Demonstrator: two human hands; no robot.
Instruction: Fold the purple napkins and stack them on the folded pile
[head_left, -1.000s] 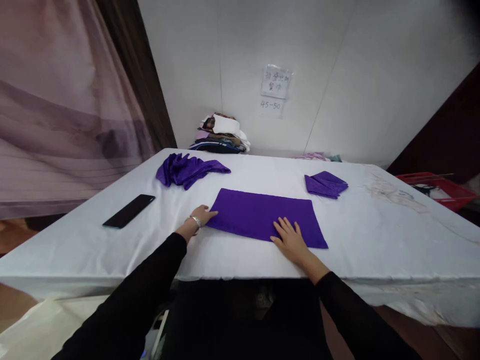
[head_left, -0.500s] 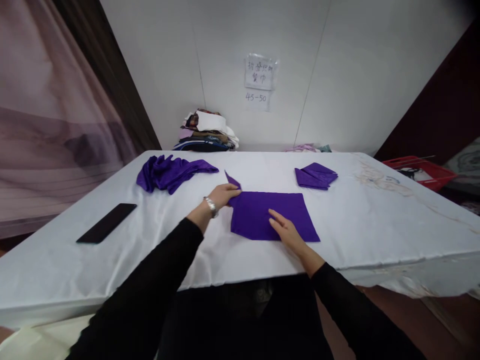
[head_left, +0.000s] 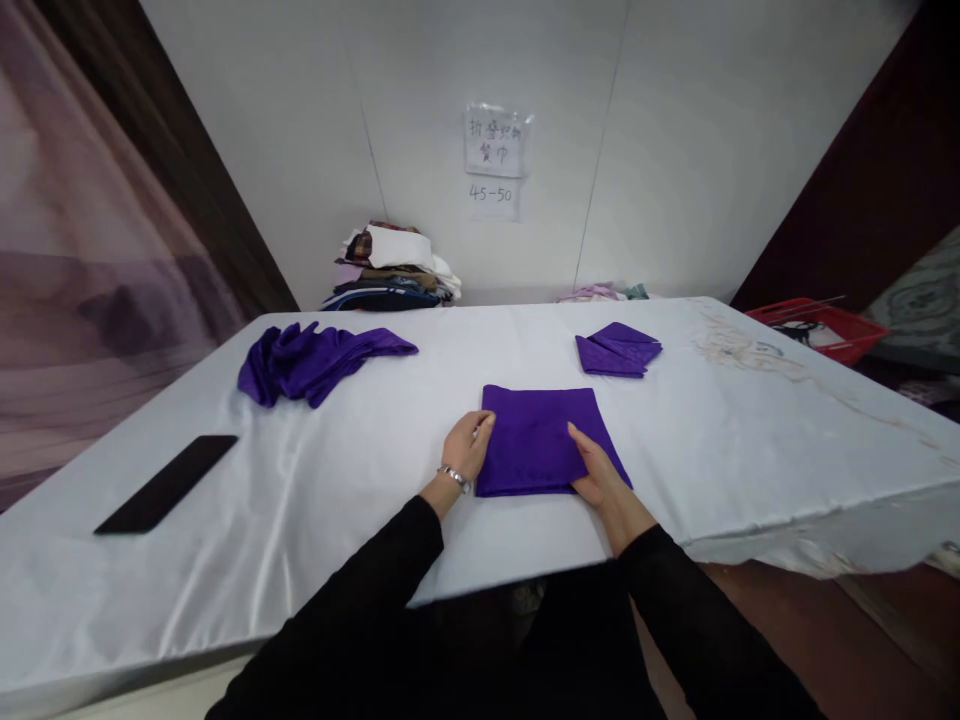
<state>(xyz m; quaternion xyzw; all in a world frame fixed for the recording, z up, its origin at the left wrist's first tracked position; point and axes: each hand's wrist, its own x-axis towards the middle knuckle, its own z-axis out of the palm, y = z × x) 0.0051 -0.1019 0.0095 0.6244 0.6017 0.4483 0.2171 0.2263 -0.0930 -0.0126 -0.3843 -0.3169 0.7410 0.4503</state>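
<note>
A purple napkin [head_left: 536, 425], folded into a rough rectangle, lies on the white-covered table in front of me. At its left edge my left hand [head_left: 466, 447] is closed, with thumb and fingers pinching the cloth. My right hand [head_left: 602, 478] grips the near edge toward the right corner, its thumb on top and the other fingers partly hidden. Farther back on the right sits another purple napkin [head_left: 619, 350], folded to a pointed shape. A crumpled heap of purple cloth [head_left: 311, 365] lies at the back left.
A dark flat slab [head_left: 166, 485] lies on the white tablecloth [head_left: 330, 520] at left. Stacked clothes [head_left: 394, 268] stand behind the table, below a paper sign [head_left: 493, 145] on the wall. Beyond the right edge is a red basket [head_left: 855, 343]; loose threads [head_left: 742, 350] lie nearby.
The napkin's left flap, raised in my left hand before, is now down and the left edge is straight. My left hand has come nearer; my right hand has moved to the near edge.
</note>
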